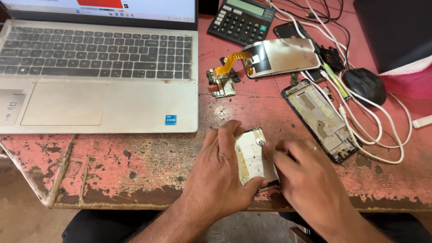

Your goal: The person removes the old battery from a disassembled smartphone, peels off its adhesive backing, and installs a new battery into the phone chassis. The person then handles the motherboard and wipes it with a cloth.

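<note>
Both of my hands grip an opened phone body (253,157) with a pale inner plate, held just above the table's front edge. My left hand (220,173) wraps its left side, thumb at the bottom edge. My right hand (310,180), a ring on one finger, presses on its right side and looks slightly blurred. A phone frame (320,118) lies face up to the right. Behind it rests a detached screen panel (281,56) with an orange flex cable (234,60), next to a small green circuit board (221,83).
A silver laptop (96,67) fills the left of the worn red table (135,157). At the back sit a black calculator (240,20), a black mouse (365,85), white cables (378,130) and a pink cloth (407,81). The table edge runs just below my hands.
</note>
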`<state>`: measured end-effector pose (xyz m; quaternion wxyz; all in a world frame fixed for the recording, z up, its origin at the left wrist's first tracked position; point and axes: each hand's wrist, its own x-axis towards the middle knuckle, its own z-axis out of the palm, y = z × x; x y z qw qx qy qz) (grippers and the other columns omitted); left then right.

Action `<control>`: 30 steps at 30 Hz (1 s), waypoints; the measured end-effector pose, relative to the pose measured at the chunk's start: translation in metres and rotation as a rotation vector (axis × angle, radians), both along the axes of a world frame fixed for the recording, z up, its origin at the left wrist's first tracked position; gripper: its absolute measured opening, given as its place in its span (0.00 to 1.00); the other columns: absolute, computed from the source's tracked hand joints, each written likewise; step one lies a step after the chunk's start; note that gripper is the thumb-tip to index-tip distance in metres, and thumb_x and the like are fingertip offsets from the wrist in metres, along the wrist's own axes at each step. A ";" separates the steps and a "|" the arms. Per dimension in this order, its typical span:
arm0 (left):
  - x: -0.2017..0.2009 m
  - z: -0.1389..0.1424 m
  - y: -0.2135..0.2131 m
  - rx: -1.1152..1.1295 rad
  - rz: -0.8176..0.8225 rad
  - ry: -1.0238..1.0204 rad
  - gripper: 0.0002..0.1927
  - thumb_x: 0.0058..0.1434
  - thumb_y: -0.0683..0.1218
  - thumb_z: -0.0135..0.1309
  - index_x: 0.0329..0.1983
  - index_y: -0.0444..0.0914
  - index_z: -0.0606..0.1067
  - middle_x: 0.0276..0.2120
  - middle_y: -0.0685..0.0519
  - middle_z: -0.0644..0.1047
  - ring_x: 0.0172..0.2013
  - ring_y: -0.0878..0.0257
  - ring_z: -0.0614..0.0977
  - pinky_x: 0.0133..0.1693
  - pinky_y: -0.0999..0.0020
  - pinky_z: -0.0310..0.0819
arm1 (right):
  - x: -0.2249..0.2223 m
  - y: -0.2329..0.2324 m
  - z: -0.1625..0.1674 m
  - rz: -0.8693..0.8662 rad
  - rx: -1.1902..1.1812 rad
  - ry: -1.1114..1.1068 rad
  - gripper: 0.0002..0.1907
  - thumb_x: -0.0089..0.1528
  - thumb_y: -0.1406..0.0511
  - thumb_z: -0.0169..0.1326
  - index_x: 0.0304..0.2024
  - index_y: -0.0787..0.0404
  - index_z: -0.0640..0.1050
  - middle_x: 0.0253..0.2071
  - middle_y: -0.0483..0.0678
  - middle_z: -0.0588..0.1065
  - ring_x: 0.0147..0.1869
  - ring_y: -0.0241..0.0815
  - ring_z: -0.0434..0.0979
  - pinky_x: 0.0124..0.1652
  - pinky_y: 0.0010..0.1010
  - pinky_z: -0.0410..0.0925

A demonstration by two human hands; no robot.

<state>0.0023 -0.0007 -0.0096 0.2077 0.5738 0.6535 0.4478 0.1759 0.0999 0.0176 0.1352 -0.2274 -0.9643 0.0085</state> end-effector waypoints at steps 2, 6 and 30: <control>0.001 0.000 0.001 0.022 0.000 0.012 0.51 0.44 0.46 0.71 0.64 0.26 0.53 0.56 0.34 0.72 0.56 0.40 0.72 0.57 0.51 0.68 | -0.001 0.002 -0.003 -0.035 -0.047 0.003 0.21 0.45 0.78 0.57 0.42 0.65 0.80 0.47 0.54 0.75 0.52 0.58 0.76 0.50 0.43 0.71; 0.001 0.000 0.001 -0.003 -0.001 0.000 0.52 0.43 0.46 0.72 0.64 0.26 0.53 0.56 0.34 0.71 0.56 0.40 0.71 0.57 0.51 0.67 | -0.001 0.001 0.000 -0.072 -0.085 -0.008 0.21 0.46 0.78 0.57 0.42 0.64 0.81 0.45 0.54 0.75 0.50 0.58 0.76 0.48 0.44 0.71; 0.002 0.001 0.002 -0.012 0.002 0.029 0.51 0.43 0.47 0.72 0.62 0.25 0.55 0.55 0.34 0.71 0.56 0.40 0.71 0.57 0.52 0.68 | -0.006 0.001 0.005 -0.132 -0.110 -0.058 0.21 0.48 0.77 0.57 0.45 0.65 0.80 0.48 0.58 0.74 0.49 0.58 0.77 0.49 0.43 0.71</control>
